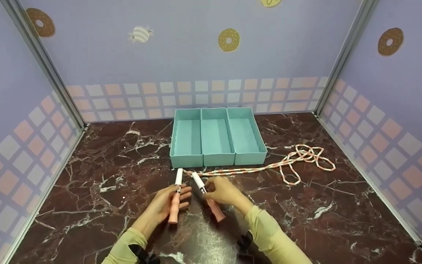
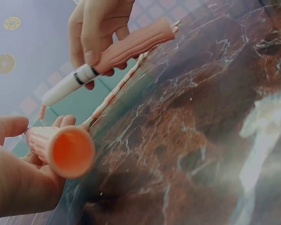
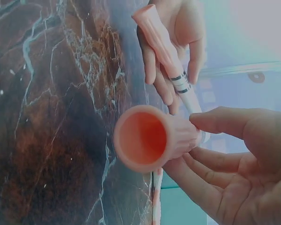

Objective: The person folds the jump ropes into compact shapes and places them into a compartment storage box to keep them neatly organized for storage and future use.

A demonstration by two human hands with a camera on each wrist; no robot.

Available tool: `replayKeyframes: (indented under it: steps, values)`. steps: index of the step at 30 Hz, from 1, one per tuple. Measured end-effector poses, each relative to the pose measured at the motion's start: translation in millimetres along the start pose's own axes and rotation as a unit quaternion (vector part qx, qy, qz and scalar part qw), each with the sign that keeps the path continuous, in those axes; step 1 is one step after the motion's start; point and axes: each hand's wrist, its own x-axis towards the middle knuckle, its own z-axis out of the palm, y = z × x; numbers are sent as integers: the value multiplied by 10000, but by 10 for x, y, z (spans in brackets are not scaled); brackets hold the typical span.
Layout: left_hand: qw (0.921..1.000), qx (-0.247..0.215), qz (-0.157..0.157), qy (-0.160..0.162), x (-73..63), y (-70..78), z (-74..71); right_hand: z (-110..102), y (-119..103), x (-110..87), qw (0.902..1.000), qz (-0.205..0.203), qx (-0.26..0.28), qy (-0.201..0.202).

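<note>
A jump rope (image 1: 251, 170) with pink and white beads runs from two handles, each with a pink grip and a white end. My left hand (image 1: 161, 204) holds the left jump rope handle (image 1: 174, 211), thumb on top and fingers beneath it. In my right hand (image 1: 225, 190), the other jump rope handle (image 1: 216, 211) is pinched between thumb and fingers. Both handles' white ends point toward the box, tilted toward each other. The left wrist view shows the left handle's hollow orange end (image 2: 72, 152) close up; the right wrist view shows the right handle's open end (image 3: 141, 138).
A light blue box (image 1: 219, 160) with three compartments stands just beyond the handles. Loops of the rope lie tangled to its right. Patterned lilac walls (image 1: 196, 62) enclose the dark marbled table (image 1: 97, 216) at the back and sides.
</note>
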Motion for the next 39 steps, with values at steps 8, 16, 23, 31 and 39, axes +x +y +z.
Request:
replayKeyframes:
  steps: [8,16,23,31,39]
  values:
    - [10000,-79,35,-22,7,-37,92,8,-12,15,9996,-55,186,209]
    - [9998,-59,176,-29,32,-44,151,-2,-63,37,9970,76,656,394]
    - [9997,-85,227,39,50,-55,216,-9,-104,62,9937,228,1018,403]
    - [9992,-300,225,146,80,-84,301,34,-149,82,9932,158,1040,503]
    - [9964,-460,344,622,121,-125,401,84,-145,95,9910,229,1101,732]
